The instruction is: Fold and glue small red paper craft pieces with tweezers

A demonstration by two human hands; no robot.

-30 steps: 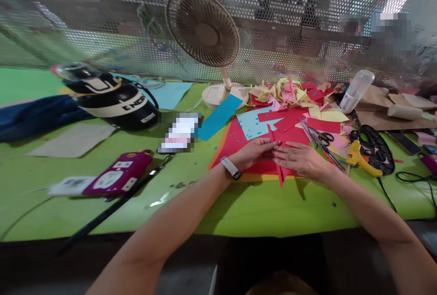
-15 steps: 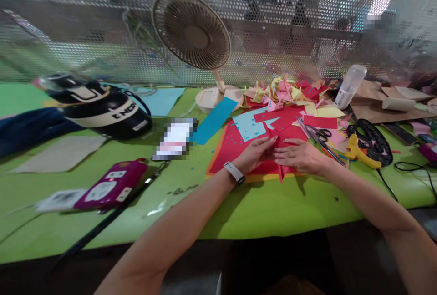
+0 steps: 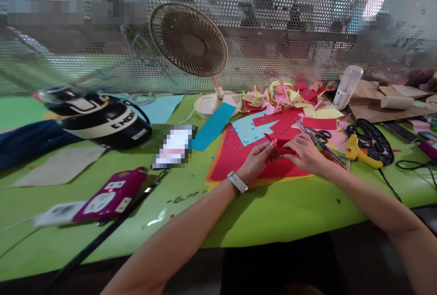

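My left hand (image 3: 258, 160) and my right hand (image 3: 305, 153) come close together above a stack of red paper sheets (image 3: 225, 163). Between them is a folded piece of red paper (image 3: 282, 145), pinched by the fingers of both. One narrow tip of it sticks up beyond my left thumb; the rest is partly covered by my fingers. A pale blue sheet (image 3: 251, 133) dotted with small blue bits lies on the stack just past my left hand. Scissors (image 3: 319, 136) rest right of my right hand.
A yellow glue gun (image 3: 362, 153) lies by a black tray (image 3: 374, 142) at the right. Behind are a heap of folded paper pieces (image 3: 282, 94), a clear bottle (image 3: 348, 86) and a fan (image 3: 189, 42). Leftward are a phone (image 3: 174, 145), a power strip (image 3: 109, 195) and a black flask (image 3: 105, 119).
The long red paper strip, upright between my hands before, is now folded or turned and lifted, its lower point no longer showing. My right fingers have curled in from lying flatter.
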